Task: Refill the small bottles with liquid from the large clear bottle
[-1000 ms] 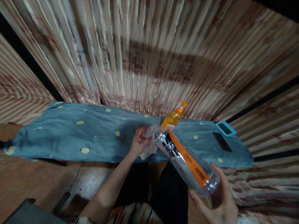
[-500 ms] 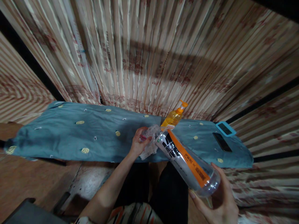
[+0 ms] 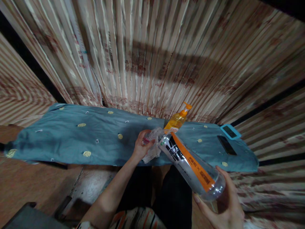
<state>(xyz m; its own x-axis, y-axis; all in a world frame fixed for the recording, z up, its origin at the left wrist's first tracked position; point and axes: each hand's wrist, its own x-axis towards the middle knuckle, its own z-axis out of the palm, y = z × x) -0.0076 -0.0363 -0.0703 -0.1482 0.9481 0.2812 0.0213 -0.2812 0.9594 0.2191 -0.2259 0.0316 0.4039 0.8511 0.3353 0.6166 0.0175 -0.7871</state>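
Note:
My right hand (image 3: pixel 227 203) grips the base end of a large clear bottle (image 3: pixel 188 167) with a silver, black and orange label. The bottle is tilted, its neck end pointing up and left toward my left hand (image 3: pixel 141 144). My left hand is closed around a small clear plastic container (image 3: pixel 148 137) with a pink mark on it. Crumpled white tissue (image 3: pixel 152 155) hangs below that container, beside the fingers. The two mouths meet or nearly meet; whether they touch, I cannot tell. Just behind stands an orange pump bottle (image 3: pixel 176 121) with yellow liquid.
A bench (image 3: pixel 64 136) covered in teal cloth with pineapple prints runs across in front of me. At its right end lie a black phone (image 3: pixel 227 145) and a light-blue framed device (image 3: pixel 230 131). A striped curtain (image 3: pixel 143 63) hangs close behind. A dark stool (image 3: pixel 30 216) stands lower left.
The large bottle has rolled slightly in my right hand, its label lettering shifting a little to the right. My left hand and the container look unchanged.

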